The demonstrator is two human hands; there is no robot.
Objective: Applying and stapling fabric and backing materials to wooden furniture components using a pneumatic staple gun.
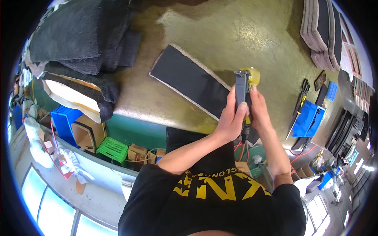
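Note:
Both my hands hold a pneumatic staple gun [243, 84] with a dark grey magazine and a yellow body, raised over the workbench. My left hand [231, 120] wraps the magazine from the left side. My right hand [260, 110] grips the yellow body and handle from the right. A hose runs down from the tool between my wrists. A long black fabric-covered panel [189, 80] with a pale edge lies diagonally on the olive-brown workbench [236, 35], just left of the tool.
Dark fabric and foam pieces [78, 35] are piled at the bench's left end. Stacked grey padded panels [321, 31] sit at the far right. A blue bin [309, 120] and scissors [305, 86] lie right of my hands. Blue and green crates and cardboard boxes [84, 135] stand below the bench.

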